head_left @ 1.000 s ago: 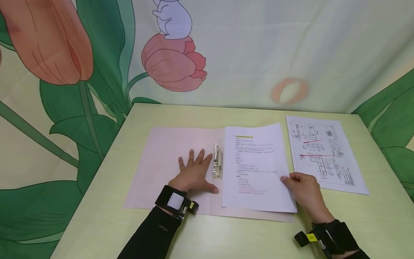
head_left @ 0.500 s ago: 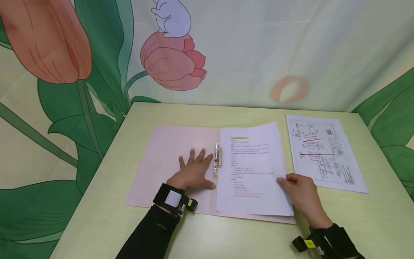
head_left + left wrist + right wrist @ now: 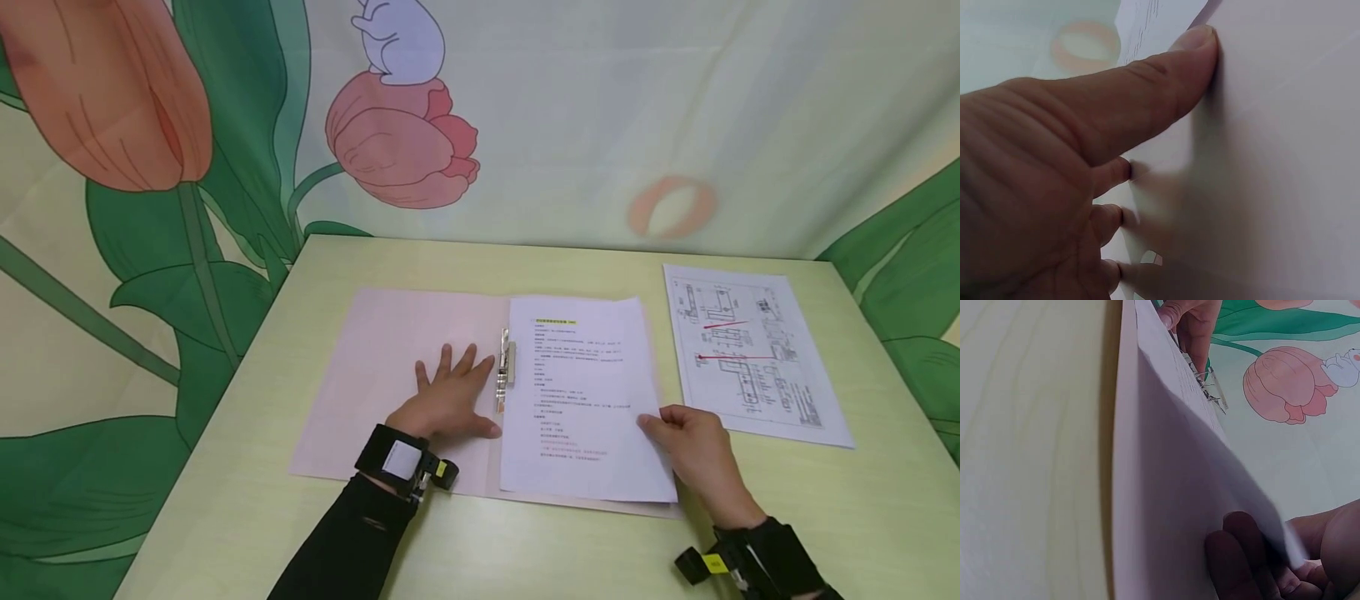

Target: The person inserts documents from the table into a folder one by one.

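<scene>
Since 1 second ago, the white printed text sheet point(image 3: 581, 400) has slid left against the silver metal clip point(image 3: 506, 377) of the open pink folder point(image 3: 390, 375). Right hand point(image 3: 693, 450) pinches its right edge; left hand point(image 3: 450, 398), fingers spread, presses flat left of the clip. Alignment appears nearly complete.

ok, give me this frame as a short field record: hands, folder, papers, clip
left hand: flat, fingers spread, pressing the left flap of the open pale pink paper folder
right hand: pinches the right edge of the white printed text sheet, fingers under, thumb on top
text sheet: lies on the folder's right half, left edge at the clip
silver metal spring clip: on the folder's spine, beside the left thumb
white sheet with technical drawings: flat on the light green table, right of the folder, untouched
</scene>
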Available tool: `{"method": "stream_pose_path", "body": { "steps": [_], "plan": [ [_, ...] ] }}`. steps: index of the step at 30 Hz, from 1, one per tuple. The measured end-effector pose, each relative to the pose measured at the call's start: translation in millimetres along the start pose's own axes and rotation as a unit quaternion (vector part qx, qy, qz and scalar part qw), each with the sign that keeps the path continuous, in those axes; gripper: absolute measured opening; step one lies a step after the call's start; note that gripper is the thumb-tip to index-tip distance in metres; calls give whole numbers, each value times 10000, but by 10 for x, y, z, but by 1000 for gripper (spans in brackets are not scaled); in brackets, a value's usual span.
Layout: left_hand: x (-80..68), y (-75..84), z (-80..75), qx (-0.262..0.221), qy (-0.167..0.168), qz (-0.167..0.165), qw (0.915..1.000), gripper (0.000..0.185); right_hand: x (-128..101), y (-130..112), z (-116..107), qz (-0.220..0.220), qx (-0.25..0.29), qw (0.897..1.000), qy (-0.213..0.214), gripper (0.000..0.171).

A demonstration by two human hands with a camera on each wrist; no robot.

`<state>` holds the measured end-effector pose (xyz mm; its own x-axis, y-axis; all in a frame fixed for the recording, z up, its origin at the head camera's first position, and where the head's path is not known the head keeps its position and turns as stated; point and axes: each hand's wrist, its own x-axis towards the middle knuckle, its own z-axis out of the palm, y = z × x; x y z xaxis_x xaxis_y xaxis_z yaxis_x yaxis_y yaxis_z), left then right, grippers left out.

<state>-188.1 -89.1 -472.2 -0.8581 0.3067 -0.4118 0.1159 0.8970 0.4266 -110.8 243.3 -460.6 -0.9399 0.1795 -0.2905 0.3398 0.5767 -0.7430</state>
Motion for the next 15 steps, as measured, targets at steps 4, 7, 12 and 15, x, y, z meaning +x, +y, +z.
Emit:
{"method": "stream_pose_path", "body": {
  "steps": [4,7,12,15],
  "plan": [
    [-32,28,-39,-15,63,34,10000,112,31,-2,-8,-3,-70,10000,-57,34],
    [-57,45,-70,14,94,64,9999,110,49,-5,-7,25,-120,9999,-86,33],
    [-89,53,-82,47,51,67,10000,107,46,-10,-6,128,-169,9996,-190,35],
    [-82,43,-59,85,32,49,9999,106,32,-8,-7,184,-181,9995,-207,35]
  ]
}}
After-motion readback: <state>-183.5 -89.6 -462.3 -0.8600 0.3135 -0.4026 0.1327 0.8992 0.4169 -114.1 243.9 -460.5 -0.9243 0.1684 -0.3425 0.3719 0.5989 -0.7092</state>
